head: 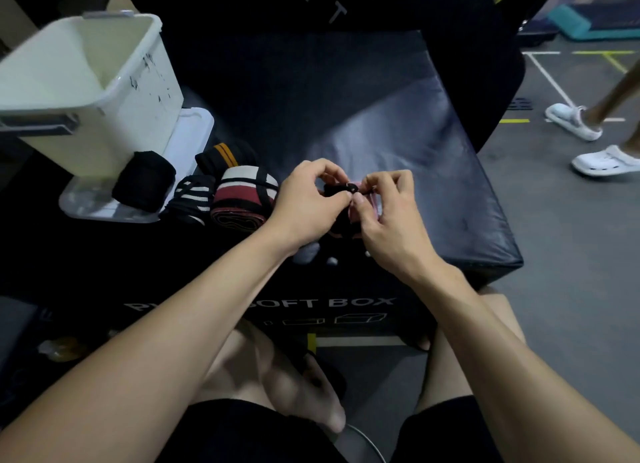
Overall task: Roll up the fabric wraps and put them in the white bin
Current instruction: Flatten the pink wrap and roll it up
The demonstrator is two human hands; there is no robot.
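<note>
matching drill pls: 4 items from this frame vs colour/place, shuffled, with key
Column 1
1. white bin
2. plain black roll
3. red, white and black roll
4. pink and black wrap

Column 2
A. pinched between left hand and right hand
B. tilted, upper left, open mouth
C. on the clear lid, beside the bin's base
D. on the black soft box, just left of the left hand

Pairs: 1-B, 2-C, 3-D, 4-A
</note>
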